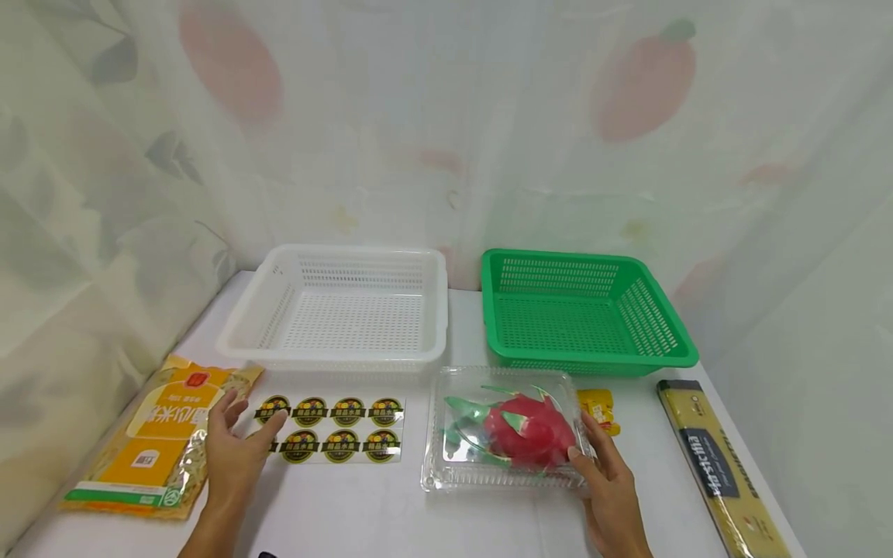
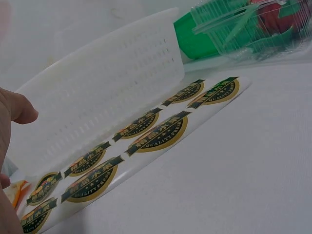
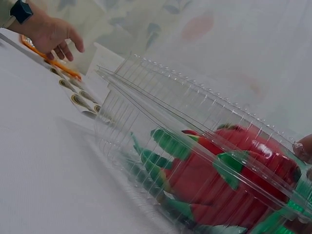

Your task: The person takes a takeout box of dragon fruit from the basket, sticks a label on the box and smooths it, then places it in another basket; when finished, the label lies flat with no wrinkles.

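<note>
A clear plastic clamshell box (image 1: 460,477) holding a red dragon fruit (image 1: 525,432) with green scales rests on the white table, its lid down over the fruit. My right hand (image 1: 610,490) grips the box's right side, thumb on top and fingers along the edge. In the right wrist view, only a bit of that hand (image 3: 304,150) shows at the right edge. My left hand (image 1: 233,459), fingers spread and holding nothing, hovers at the left end of a sheet of round fruit stickers (image 1: 341,425). Part of the sheet is hidden behind it.
At the back stand a white basket (image 1: 335,363) and a green basket (image 1: 593,361). An orange food bag (image 1: 156,442) lies far left. A small yellow packet (image 1: 597,409) sits beside the box; a pasta pack (image 1: 718,465) lies far right.
</note>
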The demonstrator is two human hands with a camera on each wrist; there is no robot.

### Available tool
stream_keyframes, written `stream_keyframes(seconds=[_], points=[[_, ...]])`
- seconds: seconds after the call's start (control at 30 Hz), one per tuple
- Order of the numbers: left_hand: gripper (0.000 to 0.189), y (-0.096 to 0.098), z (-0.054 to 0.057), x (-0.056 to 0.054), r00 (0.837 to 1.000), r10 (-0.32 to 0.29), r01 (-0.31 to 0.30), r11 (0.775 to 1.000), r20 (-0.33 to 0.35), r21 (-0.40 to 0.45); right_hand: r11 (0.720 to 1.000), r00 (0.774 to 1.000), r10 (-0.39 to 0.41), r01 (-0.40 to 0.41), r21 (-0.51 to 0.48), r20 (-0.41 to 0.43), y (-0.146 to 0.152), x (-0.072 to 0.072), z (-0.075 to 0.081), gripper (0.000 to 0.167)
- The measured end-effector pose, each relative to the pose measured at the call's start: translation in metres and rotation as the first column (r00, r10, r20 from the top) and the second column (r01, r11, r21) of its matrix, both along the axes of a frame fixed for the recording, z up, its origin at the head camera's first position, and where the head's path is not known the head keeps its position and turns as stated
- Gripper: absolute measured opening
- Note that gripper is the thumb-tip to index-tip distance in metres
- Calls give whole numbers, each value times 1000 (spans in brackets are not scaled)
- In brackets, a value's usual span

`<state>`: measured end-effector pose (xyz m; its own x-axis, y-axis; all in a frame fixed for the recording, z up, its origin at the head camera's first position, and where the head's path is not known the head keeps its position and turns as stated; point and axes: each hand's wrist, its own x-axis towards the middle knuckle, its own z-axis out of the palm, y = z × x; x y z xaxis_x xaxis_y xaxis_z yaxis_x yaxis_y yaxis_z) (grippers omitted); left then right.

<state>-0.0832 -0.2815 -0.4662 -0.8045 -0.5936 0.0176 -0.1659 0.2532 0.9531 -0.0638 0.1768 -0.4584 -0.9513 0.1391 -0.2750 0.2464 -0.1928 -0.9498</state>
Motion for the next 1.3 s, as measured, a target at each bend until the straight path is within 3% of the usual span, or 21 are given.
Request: stream_keyframes(seconds=[0.27, 0.53, 0.7, 1.1, 1.3], points=[[82, -6, -10, -4, 998, 63, -64, 998, -19, -18, 1000, 1000, 4, -4, -8, 5, -2, 0, 0, 69], [84, -11, -20, -9, 996, 81, -84, 985, -28, -153, 1000, 1000, 8, -8, -6, 5, -4, 1, 0, 67], [84, -9, -22, -12, 997, 79, -80, 977, -11, -196, 1000, 1000, 1, -1, -6, 3, -5, 1, 1, 67], [88, -3, -21, -16, 994, 56, -37, 980, 92, -198, 999, 1000, -8, 8, 35, 14, -2, 0, 5, 68], [89, -4, -20, -18, 988, 81, -51, 974, 129, -220, 1000, 1000, -16, 16, 18, 17, -2, 1, 2, 65]])
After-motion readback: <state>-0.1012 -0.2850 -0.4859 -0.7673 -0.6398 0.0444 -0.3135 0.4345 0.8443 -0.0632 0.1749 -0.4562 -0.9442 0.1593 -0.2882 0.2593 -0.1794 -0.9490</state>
